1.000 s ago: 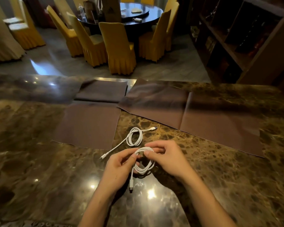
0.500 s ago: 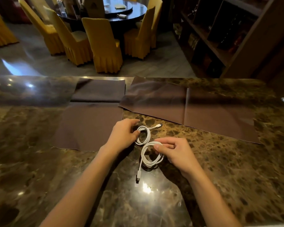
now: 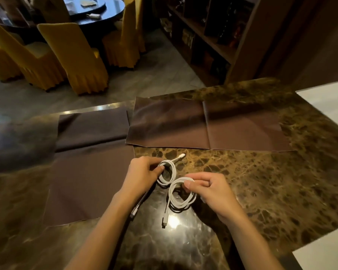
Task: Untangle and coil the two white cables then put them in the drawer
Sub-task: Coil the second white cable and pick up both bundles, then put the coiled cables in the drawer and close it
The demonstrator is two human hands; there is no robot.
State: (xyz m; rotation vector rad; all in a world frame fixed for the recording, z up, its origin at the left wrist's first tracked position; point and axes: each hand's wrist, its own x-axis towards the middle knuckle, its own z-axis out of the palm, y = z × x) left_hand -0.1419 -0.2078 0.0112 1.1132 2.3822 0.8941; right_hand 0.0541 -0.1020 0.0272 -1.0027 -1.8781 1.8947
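Two white cables lie coiled on the brown marble counter (image 3: 261, 191). The far coil (image 3: 172, 175) is pinched at its left side by my left hand (image 3: 142, 174); one plug end sticks out toward the upper right and another tail runs under my left wrist. The near coil (image 3: 180, 199) is gripped at its top by my right hand (image 3: 211, 190), and its plug end hangs down toward me. The two coils sit side by side, almost touching. No drawer is in view.
Two dark brown cloths lie on the counter, one at the left (image 3: 86, 178) and one behind the cables (image 3: 207, 125). Beyond the counter edge are yellow-covered chairs (image 3: 72, 55), a round dark table and a wooden shelf unit (image 3: 213, 36). A white surface (image 3: 332, 106) shows at the right.
My left hand let go of the near coil, reached forward and took hold of the far coil. My right hand kept the near coil. The view swung to the right.
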